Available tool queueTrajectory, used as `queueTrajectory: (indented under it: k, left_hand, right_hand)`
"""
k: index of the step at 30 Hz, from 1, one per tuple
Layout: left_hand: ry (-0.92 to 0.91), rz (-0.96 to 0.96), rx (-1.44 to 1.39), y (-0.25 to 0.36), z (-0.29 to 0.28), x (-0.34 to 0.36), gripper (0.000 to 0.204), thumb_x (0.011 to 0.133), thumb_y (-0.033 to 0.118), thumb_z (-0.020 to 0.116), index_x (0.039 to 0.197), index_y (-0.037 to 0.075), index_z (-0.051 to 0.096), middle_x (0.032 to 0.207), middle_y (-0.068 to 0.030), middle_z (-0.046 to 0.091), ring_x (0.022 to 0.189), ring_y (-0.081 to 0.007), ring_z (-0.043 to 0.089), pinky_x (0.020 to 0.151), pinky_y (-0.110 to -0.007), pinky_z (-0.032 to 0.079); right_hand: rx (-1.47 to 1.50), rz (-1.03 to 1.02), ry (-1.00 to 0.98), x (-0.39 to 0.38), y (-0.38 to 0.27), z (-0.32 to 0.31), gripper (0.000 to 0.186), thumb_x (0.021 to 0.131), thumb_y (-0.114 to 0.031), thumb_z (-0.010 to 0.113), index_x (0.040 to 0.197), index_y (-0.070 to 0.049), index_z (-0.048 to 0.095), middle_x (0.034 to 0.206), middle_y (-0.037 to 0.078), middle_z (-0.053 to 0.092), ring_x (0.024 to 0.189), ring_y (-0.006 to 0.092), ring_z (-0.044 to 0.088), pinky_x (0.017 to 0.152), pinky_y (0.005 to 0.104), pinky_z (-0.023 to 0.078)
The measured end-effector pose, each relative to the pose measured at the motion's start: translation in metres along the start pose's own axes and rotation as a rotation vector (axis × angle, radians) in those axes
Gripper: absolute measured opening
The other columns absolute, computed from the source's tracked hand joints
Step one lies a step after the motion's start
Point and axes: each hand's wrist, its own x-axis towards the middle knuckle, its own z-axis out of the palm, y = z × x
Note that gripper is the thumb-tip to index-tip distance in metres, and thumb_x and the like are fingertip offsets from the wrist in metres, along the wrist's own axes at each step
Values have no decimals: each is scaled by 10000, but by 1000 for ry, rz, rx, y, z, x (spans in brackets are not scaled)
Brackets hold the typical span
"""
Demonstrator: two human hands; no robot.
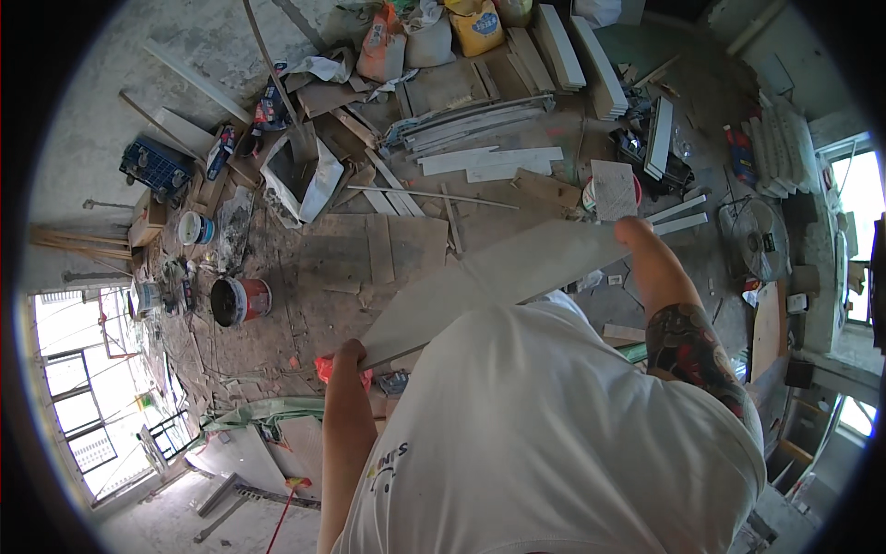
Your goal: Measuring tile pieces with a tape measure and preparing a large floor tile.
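Observation:
A long pale grey board (506, 265) spans in front of my body, flat face up. My left hand (350, 354) is closed on its near left end. At the far right end my right hand (631, 231) grips the board's edge, with that arm stretched out. The fingers of both hands are partly hidden by the board and the wrists. Just under my left hand a red plastic bag (325, 369) shows. Beyond my right hand stands a bucket (637, 189) with a light speckled tile piece (614, 190) over it.
A red bucket (251, 301) and a white tub (195, 228) stand at left. Long white strips (494, 164), boards and a white sack (302, 181) litter the floor ahead. Filled bags (429, 42) line the back. A standing fan (755, 238) is at right.

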Motion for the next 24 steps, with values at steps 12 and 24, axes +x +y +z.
queueTrajectory:
  k: [12, 24]
  left_hand:
    - [-9, -279, 244, 80, -118, 71, 291, 677, 120, 584, 946, 51, 672, 1074, -185, 601, 1008, -332, 584, 853, -398, 478]
    - [-106, -203, 222, 169, -170, 156, 297, 709, 147, 528, 946, 40, 670, 1068, -195, 599, 1013, -306, 587, 857, -377, 472]
  right_hand:
    - [-71, -51, 92, 94, -19, -95, 305, 760, -148, 561, 1051, -147, 654, 1144, 94, 602, 1052, 273, 578, 836, 401, 473]
    - [-121, -57, 77, 232, 1, -229, 259, 767, -148, 565, 999, -127, 677, 1065, 95, 638, 997, 275, 606, 800, 424, 488]
